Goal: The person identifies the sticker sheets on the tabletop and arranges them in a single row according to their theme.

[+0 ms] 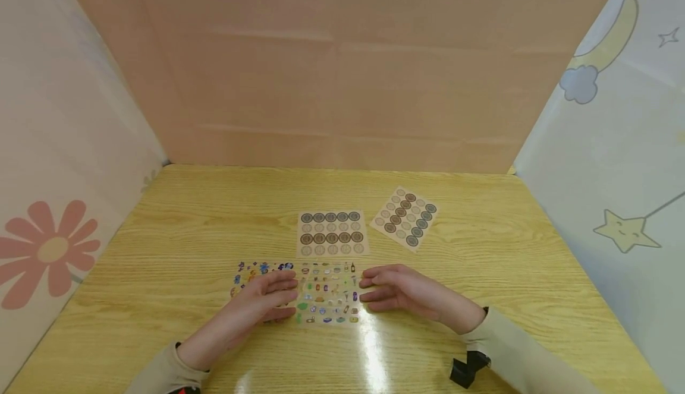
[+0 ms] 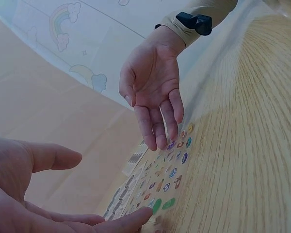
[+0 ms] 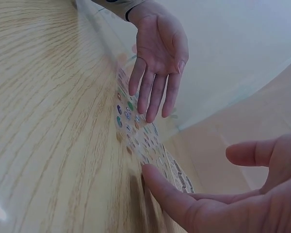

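1. Gripping nothing with bare left hand (image 1: 263,299), fingers loosely extended, over transparent sheet of colourful cartoon figures (image 1: 251,275).
2. Gripping nothing with bare right hand (image 1: 402,290), fingers likewise extended.
3. Between fingertips, flat on yellow wood-grain table (image 1: 187,221): transparent rectangular sheet of small multicoloured pictures (image 1: 329,293).
4. Beyond: two tan sheets of printed circles (image 1: 333,232).

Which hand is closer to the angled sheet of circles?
Right. The right hand is on the near side of the angled sheet, not touching; the left hand lies farther off, to the left.
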`<state>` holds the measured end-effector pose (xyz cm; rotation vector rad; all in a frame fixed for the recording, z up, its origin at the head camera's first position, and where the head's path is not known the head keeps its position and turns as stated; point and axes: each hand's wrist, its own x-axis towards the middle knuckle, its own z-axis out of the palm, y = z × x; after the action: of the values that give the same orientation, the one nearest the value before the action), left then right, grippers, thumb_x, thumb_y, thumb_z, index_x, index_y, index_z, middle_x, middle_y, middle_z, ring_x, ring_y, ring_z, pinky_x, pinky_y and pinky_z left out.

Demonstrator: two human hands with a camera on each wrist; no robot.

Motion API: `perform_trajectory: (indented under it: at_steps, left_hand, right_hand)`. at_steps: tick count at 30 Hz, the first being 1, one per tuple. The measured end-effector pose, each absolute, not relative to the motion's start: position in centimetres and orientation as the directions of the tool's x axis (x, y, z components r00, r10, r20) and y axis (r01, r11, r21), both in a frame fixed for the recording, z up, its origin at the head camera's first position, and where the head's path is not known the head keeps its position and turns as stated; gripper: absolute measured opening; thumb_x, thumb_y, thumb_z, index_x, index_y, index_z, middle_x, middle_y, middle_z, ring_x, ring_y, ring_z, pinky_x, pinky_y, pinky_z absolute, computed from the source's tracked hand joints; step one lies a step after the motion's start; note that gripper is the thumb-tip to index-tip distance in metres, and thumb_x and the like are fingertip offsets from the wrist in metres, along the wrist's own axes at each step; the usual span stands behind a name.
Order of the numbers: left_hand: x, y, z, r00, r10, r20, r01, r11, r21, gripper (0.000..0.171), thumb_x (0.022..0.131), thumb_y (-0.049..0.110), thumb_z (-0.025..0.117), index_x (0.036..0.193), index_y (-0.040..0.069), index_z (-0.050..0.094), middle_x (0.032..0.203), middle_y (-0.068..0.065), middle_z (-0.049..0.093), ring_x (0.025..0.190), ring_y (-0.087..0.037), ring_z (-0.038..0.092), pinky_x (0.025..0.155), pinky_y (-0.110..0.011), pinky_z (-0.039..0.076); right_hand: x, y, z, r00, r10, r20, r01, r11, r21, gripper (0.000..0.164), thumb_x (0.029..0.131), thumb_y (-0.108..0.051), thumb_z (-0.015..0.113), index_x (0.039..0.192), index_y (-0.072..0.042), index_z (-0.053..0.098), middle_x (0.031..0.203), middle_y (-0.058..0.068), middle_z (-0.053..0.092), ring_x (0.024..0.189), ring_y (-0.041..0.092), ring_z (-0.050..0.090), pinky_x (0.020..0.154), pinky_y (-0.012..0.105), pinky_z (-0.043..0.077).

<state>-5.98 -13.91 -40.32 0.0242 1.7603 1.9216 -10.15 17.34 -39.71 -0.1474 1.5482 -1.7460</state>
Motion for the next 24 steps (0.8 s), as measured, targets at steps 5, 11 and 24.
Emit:
perform_trajectory:
  at_steps: [5,11,24]
  left_hand:
    - [-5.88,-13.98,-40.06,-0.859,0.392,-0.328,-0.358,-0.003,0.934,0.067,0.096,0.019,0.059,0.145,-0.009,0.024,0.143,-0.032,0.031,0.127,-0.042,0.041,0.094,-0.044,0.049]
    - [-5.89,-14.0,-40.12,-0.857,0.403,-0.321,-0.353,-0.005,0.936,0.068,0.096,0.02,0.059,0.144,-0.012,0.022,0.144,-0.034,0.028,0.128,-0.044,0.038,0.094,-0.044,0.049]
    - [-5.63,-14.05,-39.52,-0.873,0.381,-0.305,-0.306,0.06,0.95,0.065,0.096,0.023,0.06,0.144,-0.007,0.029,0.143,-0.03,0.034,0.124,-0.038,0.045,0.096,-0.042,0.047]
  right_hand:
    - [-10.13,17.38,-39.76,-0.685,-0.612,-0.396,0.468,0.048,-0.883,0.059,0.095,-0.012,0.048,0.138,0.021,0.024,0.133,0.032,0.043,0.114,0.041,0.055,0.096,0.048,0.045]
    - [-10.06,17.4,-39.84,-0.683,-0.615,-0.395,0.468,0.047,-0.882,0.058,0.095,-0.011,0.048,0.137,0.021,0.025,0.132,0.032,0.044,0.113,0.041,0.056,0.096,0.048,0.046]
    - [-10.4,17.65,-39.66,-0.691,-0.608,-0.391,0.466,0.037,-0.884,0.054,0.095,-0.012,0.049,0.137,0.018,0.03,0.129,0.03,0.048,0.114,0.04,0.055,0.097,0.05,0.045]
